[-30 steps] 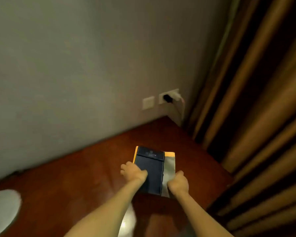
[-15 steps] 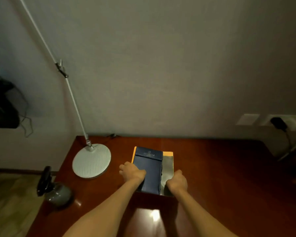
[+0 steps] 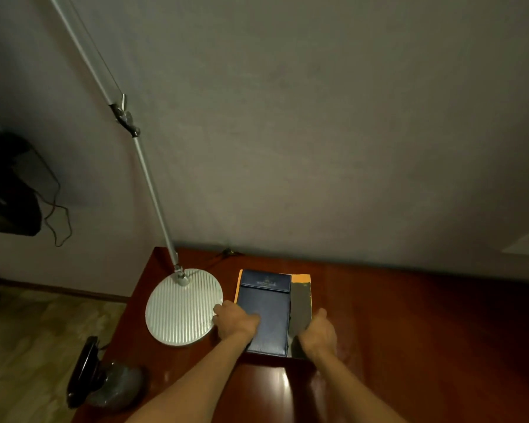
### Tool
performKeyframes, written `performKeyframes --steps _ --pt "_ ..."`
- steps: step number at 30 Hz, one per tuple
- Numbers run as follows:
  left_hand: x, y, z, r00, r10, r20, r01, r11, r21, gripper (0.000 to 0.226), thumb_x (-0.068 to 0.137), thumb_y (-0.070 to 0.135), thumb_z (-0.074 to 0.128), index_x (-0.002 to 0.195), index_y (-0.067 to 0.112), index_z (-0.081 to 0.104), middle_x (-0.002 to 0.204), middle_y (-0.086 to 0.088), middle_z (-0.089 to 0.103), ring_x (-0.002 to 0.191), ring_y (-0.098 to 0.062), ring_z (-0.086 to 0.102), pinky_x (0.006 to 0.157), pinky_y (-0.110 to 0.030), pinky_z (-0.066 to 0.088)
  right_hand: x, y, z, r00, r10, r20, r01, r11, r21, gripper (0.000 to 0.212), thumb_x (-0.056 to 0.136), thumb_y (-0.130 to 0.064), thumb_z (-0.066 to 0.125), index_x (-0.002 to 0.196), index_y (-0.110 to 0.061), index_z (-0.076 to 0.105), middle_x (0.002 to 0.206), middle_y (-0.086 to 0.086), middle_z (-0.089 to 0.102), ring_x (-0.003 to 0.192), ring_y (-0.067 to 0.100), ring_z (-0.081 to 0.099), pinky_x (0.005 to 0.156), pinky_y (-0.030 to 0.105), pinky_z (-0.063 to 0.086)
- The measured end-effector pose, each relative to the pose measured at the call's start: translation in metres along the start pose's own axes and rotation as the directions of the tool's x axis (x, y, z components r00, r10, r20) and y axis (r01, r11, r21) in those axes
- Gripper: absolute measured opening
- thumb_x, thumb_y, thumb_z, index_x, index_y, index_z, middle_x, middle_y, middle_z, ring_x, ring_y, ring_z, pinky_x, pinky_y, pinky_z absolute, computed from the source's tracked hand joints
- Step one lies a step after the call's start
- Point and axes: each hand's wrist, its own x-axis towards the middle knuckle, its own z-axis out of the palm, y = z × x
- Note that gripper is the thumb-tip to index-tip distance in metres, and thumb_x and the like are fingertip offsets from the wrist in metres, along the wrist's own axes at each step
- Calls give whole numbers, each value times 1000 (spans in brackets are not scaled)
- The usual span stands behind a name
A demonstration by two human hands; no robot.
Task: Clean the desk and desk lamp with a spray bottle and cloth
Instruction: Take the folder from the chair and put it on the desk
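Head view: I am gripping the left edge of a dark blue folder [image 3: 266,315] with my left hand [image 3: 237,320], fingers curled round it and knuckles just beside the lamp [image 3: 180,306]. My right hand [image 3: 318,332] is gripping the right edge of a grey sheet [image 3: 300,303] that is lying under the folder, thumb on top. Its other fingers are hiding past the edge. An orange sheet [image 3: 301,277] is showing at the far corners beneath both. The folder's flap is carrying a small gold emblem with a line of lettering, too small for me to read.

The stack is sitting on the red-brown tabletop [image 3: 409,331], near the wall. The lamp is standing at the tabletop's far left corner on a round, ribbed, white base. Its thin silver arm [image 3: 153,193] is leaning up and to the left, out of frame. A pale wall plate [image 3: 524,248] is showing at the right edge, unlabelled as far as I can tell. At the near left corner a black disc and a grey lump [image 3: 104,383] are lying together. I cannot tell what they are.
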Motion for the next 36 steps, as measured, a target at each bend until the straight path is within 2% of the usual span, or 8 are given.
performKeyframes --steps 5,11,17,23,26,29,32,36 --pt "36 1 5 1000 -27 -3 27 999 32 67 76 34 72 127 0 45 134 -16 41 123 -33 44 101 -37 40 27 -15 15 998 7 63 -4 999 -45 42 91 -2 52 130 -4 35 108 10 62 96 23 62 73 28 51" --pt "68 0 25 997 -78 22 75 989 125 66 79 41 68 127 2 47 132 -15 45 123 -29 44 103 -34 39 52 -20 32 993 41 108 -32 996 -78 38 87 -1 56 121 -6 41 108 8 62 96 22 62 66 26 51" --pt "72 9 40 993 -120 -3 117 964 239 70 79 38 66 132 0 39 132 -16 38 121 -29 45 97 -35 44 61 -16 46 991 53 126 -29 982 -188 35 91 -9 56 122 -9 42 116 9 60 105 24 61 84 33 55" --pt "75 16 43 983 -182 13 165 919 357 70 80 35 67 136 4 39 133 -13 40 119 -26 50 95 -36 46 60 -15 51 992 31 122 4 962 -275 49 87 -13 57 130 -11 34 130 9 47 122 26 45 93 34 46" --pt "74 16 44 988 -152 1 139 909 393 72 79 30 67 138 5 34 133 -12 44 120 -28 51 96 -39 45 51 -17 49 999 13 43 4 933 -361 47 88 -18 59 128 -11 37 128 8 45 118 23 47 93 30 43" --pt "73 14 44 998 -52 40 27 880 473 75 82 33 64 139 11 20 133 -13 44 121 -28 50 95 -40 44 45 -18 51 991 -99 -89 60 929 -366 46 81 -14 68 120 -7 44 115 12 53 102 25 56 81 34 48" --pt "70 10 41 998 -4 62 -28 856 517 86 83 35 61 147 16 7 138 -15 42 125 -29 47 98 -41 44 42 -12 54 982 -182 59 190 884 -427 44 90 -8 51 131 -12 38 129 12 42 117 26 44 95 34 43" --pt "60 13 30 995 59 86 -95 847 523 73 86 36 57 144 16 19 137 -13 41 125 -28 46 98 -39 44 41 -13 36 973 -198 117 229 888 -398 43 90 -12 50 133 -15 43 134 11 41 124 26 39 97 32 39"
